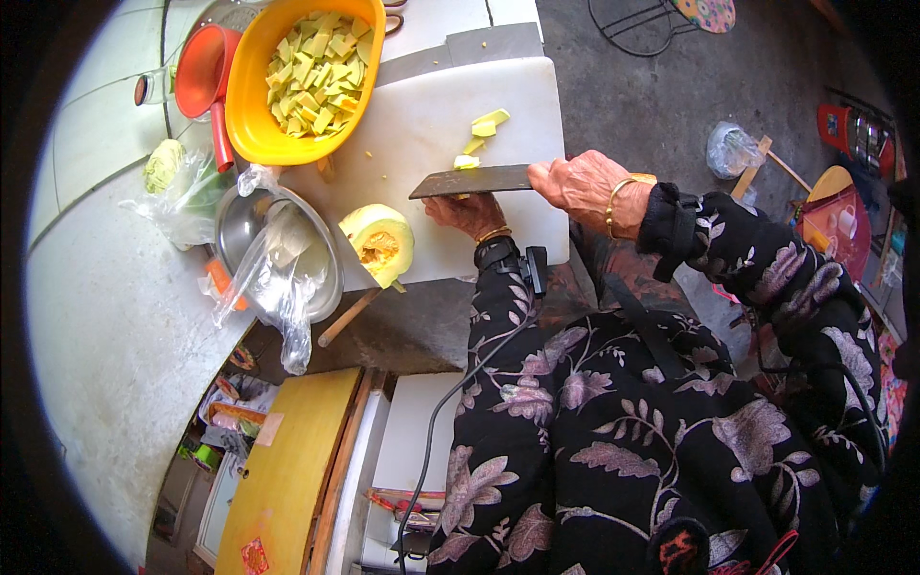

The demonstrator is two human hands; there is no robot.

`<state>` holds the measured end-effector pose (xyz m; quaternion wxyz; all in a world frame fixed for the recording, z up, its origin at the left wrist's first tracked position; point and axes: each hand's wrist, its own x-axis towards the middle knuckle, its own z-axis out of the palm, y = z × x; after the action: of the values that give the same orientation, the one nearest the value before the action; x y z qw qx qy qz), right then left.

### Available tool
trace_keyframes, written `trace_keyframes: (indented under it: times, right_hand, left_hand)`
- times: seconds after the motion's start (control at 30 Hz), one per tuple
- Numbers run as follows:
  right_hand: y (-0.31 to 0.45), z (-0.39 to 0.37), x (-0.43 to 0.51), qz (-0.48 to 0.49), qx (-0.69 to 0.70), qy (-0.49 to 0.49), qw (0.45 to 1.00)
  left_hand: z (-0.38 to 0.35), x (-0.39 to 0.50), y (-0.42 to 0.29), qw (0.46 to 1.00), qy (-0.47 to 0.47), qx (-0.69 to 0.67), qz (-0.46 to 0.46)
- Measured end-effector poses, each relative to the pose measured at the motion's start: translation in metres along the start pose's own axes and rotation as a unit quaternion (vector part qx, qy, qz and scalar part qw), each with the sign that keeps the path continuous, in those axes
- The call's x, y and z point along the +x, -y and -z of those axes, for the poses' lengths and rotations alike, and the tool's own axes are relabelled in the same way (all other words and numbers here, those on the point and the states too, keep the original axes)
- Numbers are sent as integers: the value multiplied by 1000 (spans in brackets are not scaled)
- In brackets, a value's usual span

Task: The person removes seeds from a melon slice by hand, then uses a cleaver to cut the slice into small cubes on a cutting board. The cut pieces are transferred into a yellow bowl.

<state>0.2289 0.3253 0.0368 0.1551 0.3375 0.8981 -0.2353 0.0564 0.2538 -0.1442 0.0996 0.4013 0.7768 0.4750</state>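
My right hand (pixel 586 188) is closed round the handle of a wide-bladed kitchen knife (pixel 471 181). The blade lies across and partly hides my left hand (pixel 467 213), whose fingers are at a piece of squash on the white cutting board (pixel 503 237); whether they grip it is hard to see. Several cut squash slices (pixel 485 128) lie just beyond the blade. A large piece of squash (pixel 379 244) with an orange, seedy hollow rests at the board's near left edge. At the back left, a yellow plastic basin (pixel 248 122) holds many pale green and yellow squash pieces (pixel 316 79).
Left of the board stand a metal bowl (pixel 330 287) with a clear plastic bag (pixel 277 251), a red plastic dipper (pixel 205 72), a bagged cabbage (pixel 164 165) and a glass jar (pixel 152 88). A wooden stick (pixel 348 316) juts past the board's near edge. A stool (pixel 704 11) stands on the floor.
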Motion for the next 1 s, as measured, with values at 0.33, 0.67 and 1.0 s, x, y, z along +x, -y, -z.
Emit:
trace_keyframes:
  times: [0.33,0.67,1.0]
  right_hand:
    - [-3,-26,36,0,4,-10,1000]
    - [0,6,-1,32,-33,-15,999]
    - [-2,-5,13,9,2,-6,1000]
  left_hand:
    - [-3,2,9,999,6,-20,30]
    - [-3,-7,2,997,-7,-50,63]
    - [1,1,-4,996,30,-42,66]
